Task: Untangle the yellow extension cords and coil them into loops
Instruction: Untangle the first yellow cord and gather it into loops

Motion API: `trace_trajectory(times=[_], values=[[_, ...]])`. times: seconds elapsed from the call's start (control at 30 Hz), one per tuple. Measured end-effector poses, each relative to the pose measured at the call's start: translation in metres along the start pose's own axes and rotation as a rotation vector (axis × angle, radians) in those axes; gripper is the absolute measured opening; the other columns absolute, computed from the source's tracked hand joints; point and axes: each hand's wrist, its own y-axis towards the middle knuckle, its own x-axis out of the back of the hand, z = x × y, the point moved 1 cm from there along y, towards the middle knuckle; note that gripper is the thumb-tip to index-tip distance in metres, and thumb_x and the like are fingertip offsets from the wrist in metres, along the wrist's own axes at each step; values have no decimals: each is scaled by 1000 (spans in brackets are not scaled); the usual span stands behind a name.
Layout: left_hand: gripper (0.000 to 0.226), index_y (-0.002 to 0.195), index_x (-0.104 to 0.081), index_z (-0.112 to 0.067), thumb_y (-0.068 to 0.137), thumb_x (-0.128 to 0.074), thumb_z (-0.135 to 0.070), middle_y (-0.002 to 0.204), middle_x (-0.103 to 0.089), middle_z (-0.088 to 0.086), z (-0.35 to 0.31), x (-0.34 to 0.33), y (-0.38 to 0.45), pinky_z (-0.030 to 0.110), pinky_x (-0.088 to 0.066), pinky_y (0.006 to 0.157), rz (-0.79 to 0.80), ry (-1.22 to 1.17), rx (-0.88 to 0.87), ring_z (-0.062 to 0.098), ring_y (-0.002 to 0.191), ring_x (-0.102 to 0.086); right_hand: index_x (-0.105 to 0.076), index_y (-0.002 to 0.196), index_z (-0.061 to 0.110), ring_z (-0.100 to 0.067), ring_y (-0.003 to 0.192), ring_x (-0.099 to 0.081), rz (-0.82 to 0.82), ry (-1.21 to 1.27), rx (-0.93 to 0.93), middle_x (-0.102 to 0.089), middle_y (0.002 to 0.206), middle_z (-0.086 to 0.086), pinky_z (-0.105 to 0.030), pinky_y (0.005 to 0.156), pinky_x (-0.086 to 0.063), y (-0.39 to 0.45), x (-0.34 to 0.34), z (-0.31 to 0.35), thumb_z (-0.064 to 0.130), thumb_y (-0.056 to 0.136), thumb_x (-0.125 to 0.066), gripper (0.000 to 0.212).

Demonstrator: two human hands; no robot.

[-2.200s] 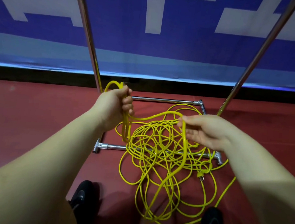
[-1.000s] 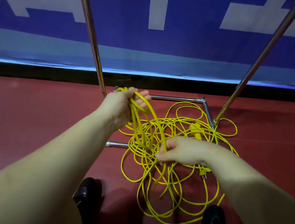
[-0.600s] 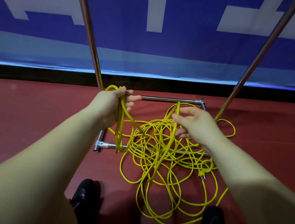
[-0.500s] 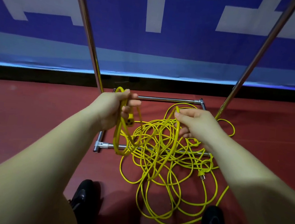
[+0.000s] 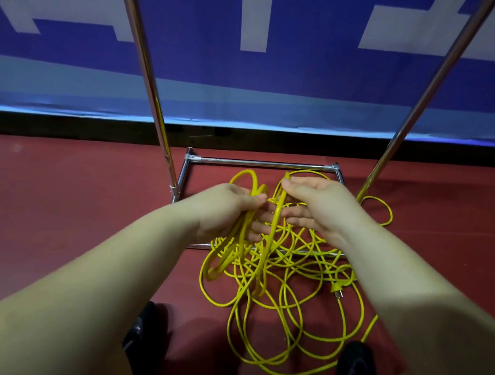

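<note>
A tangle of yellow extension cord [image 5: 288,283] lies on the red floor between my feet and over the base of a metal rack. My left hand [image 5: 226,212] grips a bundle of coiled loops [image 5: 235,246] that hang down from it. My right hand [image 5: 316,205] is close beside it and pinches a single strand [image 5: 276,219] between thumb and forefinger, holding it up against the coil. That strand runs down into the tangle. A yellow plug [image 5: 339,288] lies at the tangle's right side.
The chrome rack base [image 5: 260,163] frames the cord, with two slanted poles [image 5: 148,71] rising left and right. A blue and white banner [image 5: 252,53] stands behind. My black shoes [image 5: 143,336] are at the bottom edge.
My right hand has moved left with its strand until it meets my left hand. My left hand has shifted right and down a little, still holding the hanging loops.
</note>
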Motion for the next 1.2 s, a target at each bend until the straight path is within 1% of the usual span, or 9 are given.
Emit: trace_trajectory(times=[0.1,0.27,0.4,0.53,0.67,0.77,0.9,1.0,1.2], values=[[22,95,-59,-5,99,-41,-18,87,-70,10,4,-4,3,37,-54,82,50,8,13,21,78,-67,-50,117,8,-15,59,-64,7,63,-41,-59,76,-3,-21,53,-54,3,2,0,13,90,-58,28],[22,89,-56,-8,100,-38,-14,67,-66,2,3,-4,3,28,-56,65,9,38,7,15,66,-68,-51,110,7,-17,74,-66,45,154,-21,-65,85,-8,-27,68,-56,7,5,1,2,93,-50,18],[25,84,-53,-7,101,-36,-13,64,-57,3,-3,-1,5,25,-55,51,-105,-74,-53,12,50,-64,-58,104,13,-12,75,-64,96,-219,3,-65,90,-4,-25,74,-51,6,6,-3,18,94,-52,12],[28,82,-51,-8,102,-34,-16,61,-57,2,-10,8,7,24,-54,48,-219,-298,-89,10,45,-62,-62,88,22,-12,83,-65,415,-710,33,-68,91,-3,-29,77,-49,-4,-1,-16,36,88,-58,14],[33,76,-50,-11,103,-31,-17,47,-60,-3,-15,19,7,20,-52,46,-314,-470,-86,7,43,-62,-56,88,22,-13,88,-59,578,-667,83,-64,95,-5,-38,91,-47,-11,-6,-21,18,88,-62,7],[32,77,-51,-11,102,-32,-17,47,-62,-3,-15,26,8,20,-53,46,-358,-546,-85,8,45,-63,-50,92,20,-15,91,-61,576,-539,87,-63,99,-2,-38,94,-47,-10,-7,-22,8,87,-61,17],[30,79,-51,-9,102,-33,-16,58,-64,1,-13,25,10,20,-54,47,-362,-594,-84,9,49,-64,-49,103,21,-12,81,-59,548,-478,88,-61,90,3,-28,82,-46,-8,-12,-29,9,85,-64,26],[30,80,-52,-8,102,-32,-16,72,-63,5,-13,21,11,20,-54,48,-358,-587,-80,11,58,-64,-54,85,24,-7,67,-52,403,-525,173,-56,75,5,-16,65,-42,-5,-14,-29,13,85,-65,16],[31,82,-50,-10,103,-30,-19,60,-70,4,-14,30,13,21,-55,50,-317,-591,-115,12,55,-69,-56,82,23,-13,63,-59,220,-476,276,-61,69,3,-23,59,-50,0,-4,-20,11,88,-61,15]])
